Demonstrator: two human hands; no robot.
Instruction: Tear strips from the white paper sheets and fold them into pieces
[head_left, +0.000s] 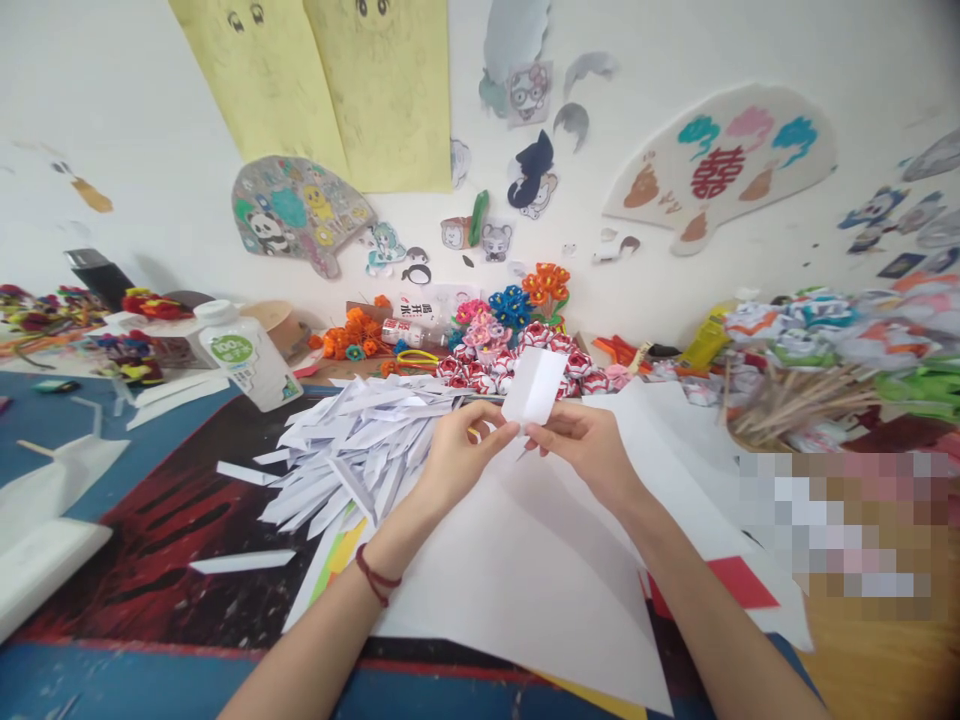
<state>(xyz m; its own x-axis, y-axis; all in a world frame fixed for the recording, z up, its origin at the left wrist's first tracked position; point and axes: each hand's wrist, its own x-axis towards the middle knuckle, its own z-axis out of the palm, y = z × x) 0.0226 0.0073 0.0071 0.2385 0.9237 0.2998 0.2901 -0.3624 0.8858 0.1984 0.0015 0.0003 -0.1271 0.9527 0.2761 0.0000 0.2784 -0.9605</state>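
Observation:
A small creased white paper piece is held up between both hands, above a large white sheet. My left hand pinches its lower left corner between thumb and fingers. At the lower right corner, my right hand pinches it too, its other fingers curled behind. The two thumb tips almost meet under the paper. A heap of folded white paper strips lies to the left of my left hand.
A white glue bottle stands behind the heap. Red-and-white paper flowers and orange flowers line the wall. Wooden sticks lie at right, near a red paper. Loose strips rest on the dark mat.

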